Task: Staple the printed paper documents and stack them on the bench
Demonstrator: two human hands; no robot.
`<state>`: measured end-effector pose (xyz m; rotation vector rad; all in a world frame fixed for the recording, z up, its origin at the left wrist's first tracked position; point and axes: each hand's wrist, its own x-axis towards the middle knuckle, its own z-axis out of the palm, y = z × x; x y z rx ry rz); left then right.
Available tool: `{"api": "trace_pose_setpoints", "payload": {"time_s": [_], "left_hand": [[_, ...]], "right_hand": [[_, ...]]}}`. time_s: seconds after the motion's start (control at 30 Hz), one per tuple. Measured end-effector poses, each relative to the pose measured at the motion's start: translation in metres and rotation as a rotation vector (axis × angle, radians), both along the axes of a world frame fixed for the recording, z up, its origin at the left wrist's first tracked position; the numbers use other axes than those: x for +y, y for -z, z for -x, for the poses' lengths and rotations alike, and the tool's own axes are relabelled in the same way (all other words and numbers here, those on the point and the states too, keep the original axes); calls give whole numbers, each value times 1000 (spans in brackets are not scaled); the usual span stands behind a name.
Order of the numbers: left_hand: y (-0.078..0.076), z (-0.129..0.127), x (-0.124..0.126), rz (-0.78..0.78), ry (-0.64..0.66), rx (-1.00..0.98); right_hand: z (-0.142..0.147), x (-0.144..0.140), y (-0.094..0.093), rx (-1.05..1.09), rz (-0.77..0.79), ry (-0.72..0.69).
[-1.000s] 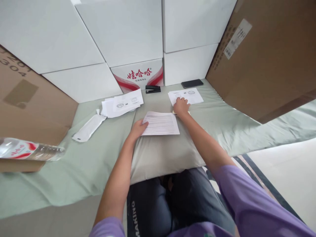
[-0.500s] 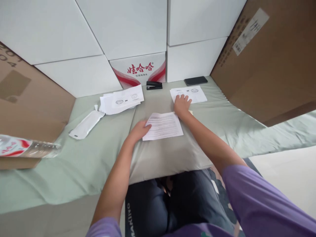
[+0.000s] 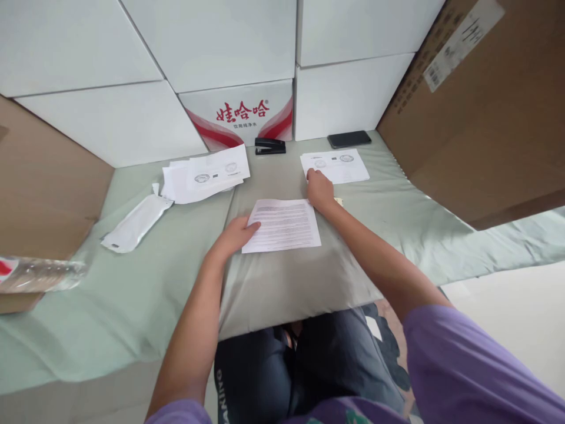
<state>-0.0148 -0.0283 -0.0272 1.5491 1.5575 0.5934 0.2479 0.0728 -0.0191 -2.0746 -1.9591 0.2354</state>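
Since the earlier frames the right hand [image 3: 319,189] has drawn back from the small white sheet printed with round stamps [image 3: 336,165] toward the white page of printed text lines [image 3: 282,225], its fingertips now at that page's far right corner. In the head view, the left hand [image 3: 232,237] lies flat and open, fingers pressing the page's near left edge onto the grey-green pillow [image 3: 291,282]; neither hand pinches anything. To square the page well, I judge the left should hold steady while the right nudges lightly. A black stapler [image 3: 270,145] sits beyond both hands.
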Motion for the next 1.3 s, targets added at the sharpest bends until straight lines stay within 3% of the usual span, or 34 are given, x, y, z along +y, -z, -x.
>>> {"api": "trace_pose_setpoints", "payload": {"time_s": [0.17, 0.37, 0.7, 0.8, 0.93, 1.03, 1.13, 1.2, 1.3], "left_hand": [[8, 6, 3, 13, -13, -78], [5, 2, 3, -4, -4, -56], [15, 14, 10, -77, -47, -166], [17, 23, 15, -125, -124, -156], [22, 35, 25, -269, -377, -156], [25, 39, 30, -375, -485, -244], [24, 35, 32, -444, -541, -288], [22, 28, 31, -475, -590, -281], [20, 17, 28, -483, -623, -335]], "right_hand": [[-8, 4, 5, 125, -62, 41], [-10, 7, 3, 321, -82, 94], [-11, 3, -6, 380, -132, 62], [-7, -2, -16, 376, -136, -10], [4, -8, -28, 464, -87, -241], [18, -11, -36, 631, -57, -413], [30, -14, -46, 899, 75, -533], [38, -17, -52, 1069, 179, -564], [49, -21, -53, 1217, 250, -486]]}}
